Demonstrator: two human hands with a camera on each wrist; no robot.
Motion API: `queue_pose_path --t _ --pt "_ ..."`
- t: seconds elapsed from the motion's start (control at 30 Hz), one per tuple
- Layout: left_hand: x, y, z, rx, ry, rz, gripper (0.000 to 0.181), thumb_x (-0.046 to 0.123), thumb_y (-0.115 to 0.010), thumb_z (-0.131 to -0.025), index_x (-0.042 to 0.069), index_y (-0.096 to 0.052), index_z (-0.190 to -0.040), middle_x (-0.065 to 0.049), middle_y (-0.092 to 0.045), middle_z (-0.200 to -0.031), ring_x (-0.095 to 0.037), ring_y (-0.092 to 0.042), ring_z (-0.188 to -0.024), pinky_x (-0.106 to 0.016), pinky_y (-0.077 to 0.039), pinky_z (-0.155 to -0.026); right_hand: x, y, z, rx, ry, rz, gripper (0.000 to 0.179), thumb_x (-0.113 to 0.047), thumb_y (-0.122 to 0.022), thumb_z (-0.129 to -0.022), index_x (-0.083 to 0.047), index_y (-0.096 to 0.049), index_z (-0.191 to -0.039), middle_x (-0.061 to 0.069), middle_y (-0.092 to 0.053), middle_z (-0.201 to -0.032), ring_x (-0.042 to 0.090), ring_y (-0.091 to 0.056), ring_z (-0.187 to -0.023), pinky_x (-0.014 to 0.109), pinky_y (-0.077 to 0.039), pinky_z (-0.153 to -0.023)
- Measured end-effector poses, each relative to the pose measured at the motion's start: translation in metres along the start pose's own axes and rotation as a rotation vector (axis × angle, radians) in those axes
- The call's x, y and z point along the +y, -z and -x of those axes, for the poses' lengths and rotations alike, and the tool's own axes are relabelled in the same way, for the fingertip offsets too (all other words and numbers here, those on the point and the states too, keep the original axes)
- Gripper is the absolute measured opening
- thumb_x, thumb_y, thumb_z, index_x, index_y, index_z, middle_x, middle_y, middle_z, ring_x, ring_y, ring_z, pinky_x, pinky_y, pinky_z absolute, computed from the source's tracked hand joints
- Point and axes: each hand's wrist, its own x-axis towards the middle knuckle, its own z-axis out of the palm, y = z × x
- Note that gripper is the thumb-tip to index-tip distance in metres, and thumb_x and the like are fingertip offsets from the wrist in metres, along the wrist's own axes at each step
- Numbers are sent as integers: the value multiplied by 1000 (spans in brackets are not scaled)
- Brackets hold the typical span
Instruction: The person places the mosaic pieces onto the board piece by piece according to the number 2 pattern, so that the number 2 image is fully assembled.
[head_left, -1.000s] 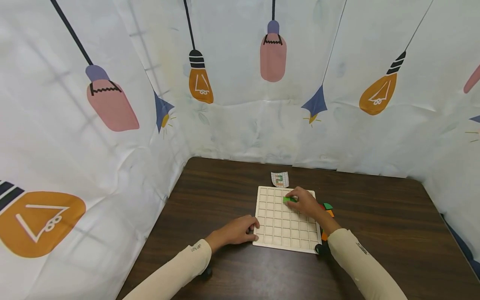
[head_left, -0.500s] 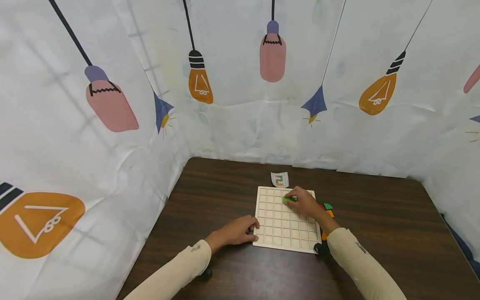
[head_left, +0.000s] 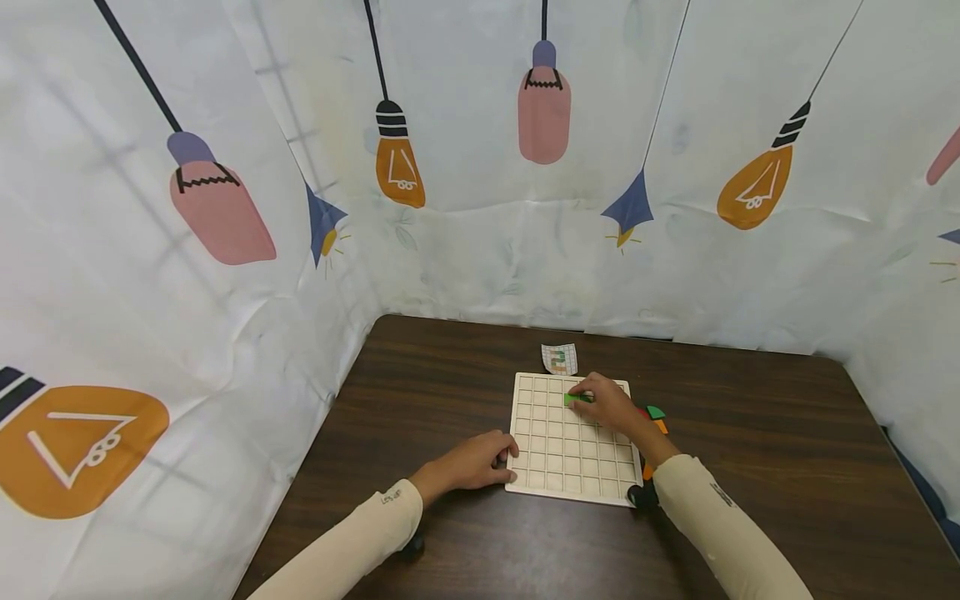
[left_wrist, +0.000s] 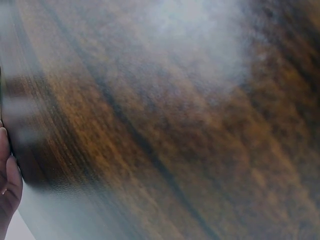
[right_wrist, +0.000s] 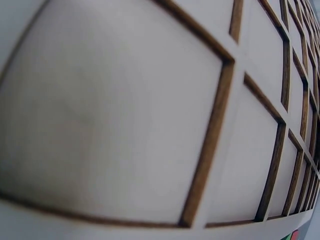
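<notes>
A pale wooden board (head_left: 570, 462) with a grid of square cells lies on the dark table. Near its top row, my right hand (head_left: 611, 406) pinches a small green tile (head_left: 570, 400) between thumb and fingers, low over the cells; whether it lies flat in a cell cannot be seen. My left hand (head_left: 471, 461) holds the board's left edge near the lower corner, fingers bent and thumb apart. In the left wrist view only part of this hand (left_wrist: 10, 182) shows at the left border. Grid cells of the board (right_wrist: 125, 110) fill the right wrist view, without the right hand.
A small printed card (head_left: 559, 359) with a coloured pattern lies behind the board. Right of the board are loose pieces, among them a green one (head_left: 656, 412) and an orange one (head_left: 648, 472), partly hidden by the right arm. Patterned white cloth (head_left: 480, 258) hangs behind the table.
The right hand and the green tile shift very slightly left over the first half second, then stay. The left hand and the board keep their places.
</notes>
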Motion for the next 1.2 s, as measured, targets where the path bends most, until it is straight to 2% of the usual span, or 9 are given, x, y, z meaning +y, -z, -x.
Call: queue_pose_path --t 0.27,0.4,0.53,0.6,0.7,0.87,1.1,1.2 --pt "1 1 -1 3 2 2 27 33 -74 -91 20 -61 -112 7 -51 -94 -2 -46 -78 -20 -41 -71 0 2 0 12 4 23 22 -21 -74 -92 -10 -75 -111 5 -61 -102 18 -60 -88 33 -47 -72" --pt "1 0 -1 3 -2 -2 27 33 -74 -91 20 -61 -111 7 -51 -93 -2 -46 -77 -20 -41 -71 0 3 0 18 -4 18 31 -23 -75 -91 -8 -71 -118 7 -62 -105 18 -59 -87 33 -46 -71" --pt "0 -1 -2 -1 -3 -2 27 34 -74 -91 21 -61 -112 8 -51 -93 -2 -46 -77 -19 -41 -71 2 6 4 50 29 2 35 -23 -76 -90 -6 -68 -120 7 -64 -107 18 -60 -89 33 -48 -72" --pt "0 -1 -2 -2 -4 1 28 34 -74 -91 21 -61 -112 8 -51 -93 -2 -46 -77 -19 -41 -70 3 10 7 72 52 -19 33 -21 -75 -91 -5 -68 -119 8 -65 -107 18 -60 -90 32 -48 -72" --pt "1 -1 -3 -3 -8 6 27 34 -73 -91 20 -61 -112 8 -51 -92 -2 -46 -77 -19 -40 -70 5 20 14 92 63 -67 29 -18 -73 -92 -3 -68 -117 9 -65 -104 15 -58 -82 30 -48 -67" --pt "1 0 -3 -2 -12 9 27 34 -73 -92 19 -62 -112 7 -51 -92 -2 -46 -77 -19 -40 -70 8 37 27 76 18 -132 24 -16 -71 -94 -3 -69 -113 8 -64 -97 14 -54 -64 28 -46 -56" --pt "-2 -2 -1 10 -20 5 29 34 -74 -91 19 -62 -112 8 -51 -92 -2 -46 -77 -19 -41 -71 20 51 47 81 23 -70 14 -16 -73 -92 -7 -73 -103 -2 -63 -82 11 -48 -62 26 -42 -54" --pt "-3 -2 -1 14 -24 5 28 33 -74 -91 19 -62 -112 9 -50 -93 -2 -46 -77 -19 -41 -71 25 56 57 89 -2 -69 15 -19 -74 -91 -8 -73 -101 -4 -61 -79 8 -46 -60 26 -41 -54"
